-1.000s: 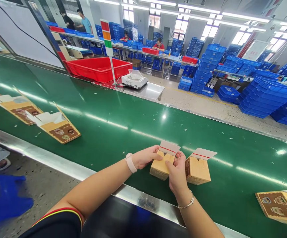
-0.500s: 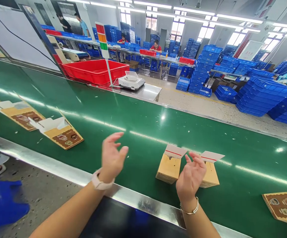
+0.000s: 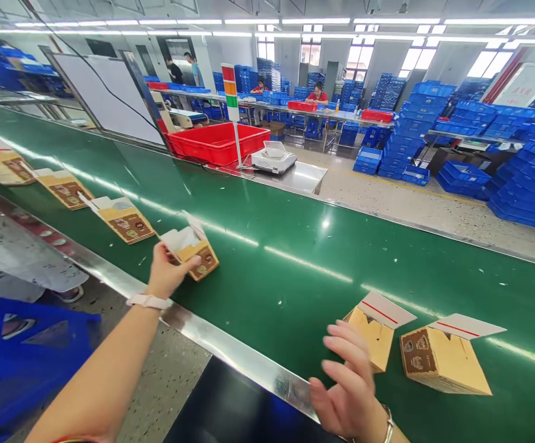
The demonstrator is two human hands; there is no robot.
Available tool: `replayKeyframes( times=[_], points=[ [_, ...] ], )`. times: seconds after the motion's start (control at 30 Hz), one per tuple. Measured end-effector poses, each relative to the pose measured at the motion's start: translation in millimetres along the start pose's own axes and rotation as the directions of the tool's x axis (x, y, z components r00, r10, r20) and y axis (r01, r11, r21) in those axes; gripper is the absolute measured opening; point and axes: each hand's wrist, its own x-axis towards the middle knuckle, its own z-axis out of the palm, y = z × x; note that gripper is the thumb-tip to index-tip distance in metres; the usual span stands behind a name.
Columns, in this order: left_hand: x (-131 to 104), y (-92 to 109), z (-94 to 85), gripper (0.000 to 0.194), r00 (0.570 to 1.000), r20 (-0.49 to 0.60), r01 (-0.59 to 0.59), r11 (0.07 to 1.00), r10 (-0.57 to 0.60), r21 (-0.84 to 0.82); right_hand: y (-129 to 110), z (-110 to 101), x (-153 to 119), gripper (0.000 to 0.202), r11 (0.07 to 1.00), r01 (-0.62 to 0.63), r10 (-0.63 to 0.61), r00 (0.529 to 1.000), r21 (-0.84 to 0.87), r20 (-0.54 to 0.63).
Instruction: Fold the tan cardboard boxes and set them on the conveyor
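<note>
Two cartons (image 3: 454, 366) with raised white flaps (image 3: 391, 309) stood beside the right hand (image 3: 348, 378), its fingers released and loosely curled. The left hand (image 3: 168, 274) grasped an open-topped box (image 3: 208, 258) on the green belt (image 3: 276, 289), near the metal edge (image 3: 239, 358), ending a slanting row of similar boxes (image 3: 131, 227). Broad belt space lay between that box and the cartons, reaching back to the far edge (image 3: 387, 216)
</note>
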Motion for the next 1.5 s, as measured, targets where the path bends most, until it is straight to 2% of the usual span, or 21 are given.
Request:
replayKeyframes(
  times=[0.03,0.1,0.13,0.2,0.3,0.43,0.57,0.73,0.8,0.87,0.93,1.07,1.13,1.17,1.2,1.27,1.33,1.37,1.4,1.43,1.5],
  points=[
    [-13,10,12.5,0.077,0.998,0.042,0.037,0.999,-0.036,-0.029,-2,3,-3,0.041,0.999,-0.014,0.007,0.985,0.040,0.172],
    [-50,37,36.3,0.081,0.986,0.157,0.069,0.994,-0.055,-0.082,-4,10,-8,0.045,0.997,-0.055,0.034,0.930,0.046,0.366],
    [-70,53,46.2,0.082,0.974,0.226,0.053,0.992,-0.025,-0.116,-3,14,-11,0.049,0.996,-0.082,0.065,0.905,0.022,0.421],
    [-109,82,59.9,0.080,0.930,0.345,-0.055,0.979,0.122,-0.198,1,21,-16,0.061,0.989,-0.138,0.141,0.856,-0.043,0.498],
    [-143,111,67.1,0.087,0.815,0.434,-0.227,0.901,0.383,-0.369,15,27,-25,0.079,0.960,-0.248,0.278,0.821,-0.127,0.498],
    [-141,123,67.5,0.071,0.708,0.469,-0.360,0.841,0.528,-0.404,34,24,-28,0.081,0.923,-0.364,0.381,0.830,-0.123,0.408],
    [-127,124,71.5,0.060,0.604,0.520,-0.435,0.797,0.604,-0.419,39,23,-24,0.072,0.935,-0.341,0.352,0.864,-0.097,0.359],
    [-125,130,81.9,0.037,0.463,0.568,-0.529,0.727,0.680,-0.439,40,22,-19,0.040,0.947,-0.295,0.317,0.922,-0.127,0.221],
    [-125,135,86.8,0.030,0.431,0.592,-0.543,0.720,0.680,-0.431,44,18,-18,0.028,0.948,-0.291,0.312,0.930,-0.132,0.193],
    [-125,142,91.8,0.026,0.424,0.613,-0.530,0.732,0.666,-0.429,48,13,-16,0.023,0.949,-0.295,0.311,0.930,-0.111,0.193],
    [-122,150,96.5,0.031,0.439,0.637,-0.476,0.766,0.633,-0.433,51,7,-12,0.026,0.945,-0.315,0.326,0.918,-0.083,0.224],
    [-118,164,105.5,0.038,0.433,0.690,-0.438,0.804,0.580,-0.402,49,0,-7,0.032,0.898,-0.440,0.421,0.859,-0.002,0.291],
    [-119,169,110.7,0.038,0.411,0.708,-0.471,0.799,0.574,-0.374,49,3,-10,0.020,0.832,-0.551,0.532,0.826,0.068,0.186],
    [-121,170,113.6,0.038,0.416,0.710,-0.472,0.802,0.569,-0.367,51,6,-13,0.015,0.781,-0.613,0.606,0.790,0.121,0.097],
    [-124,171,116.7,0.035,0.442,0.700,-0.454,0.813,0.561,-0.365,53,9,-18,0.025,0.719,-0.671,0.681,0.732,0.182,0.006],
    [-131,169,122.5,0.024,0.551,0.641,-0.376,0.845,0.534,-0.381,61,15,-28,0.048,0.576,-0.757,0.809,0.583,0.309,-0.080],
    [-140,167,126.4,0.018,0.683,0.529,-0.323,0.858,0.504,-0.400,69,18,-36,0.054,0.420,-0.815,0.886,0.463,0.398,0.014],
    [-143,167,127.1,0.022,0.726,0.469,-0.335,0.854,0.503,-0.398,72,18,-39,0.053,0.353,-0.837,0.903,0.422,0.419,0.083],
    [-146,166,126.9,0.024,0.737,0.425,-0.374,0.841,0.526,-0.391,74,18,-40,0.052,0.305,-0.851,0.908,0.395,0.427,0.140],
    [-148,167,125.9,0.026,0.713,0.412,-0.431,0.818,0.568,-0.381,75,16,-40,0.049,0.286,-0.860,0.904,0.389,0.422,0.178],
    [-149,170,123.1,0.029,0.596,0.481,-0.529,0.765,0.643,-0.368,75,11,-36,0.043,0.367,-0.859,0.876,0.449,0.358,0.178]
  ],
)
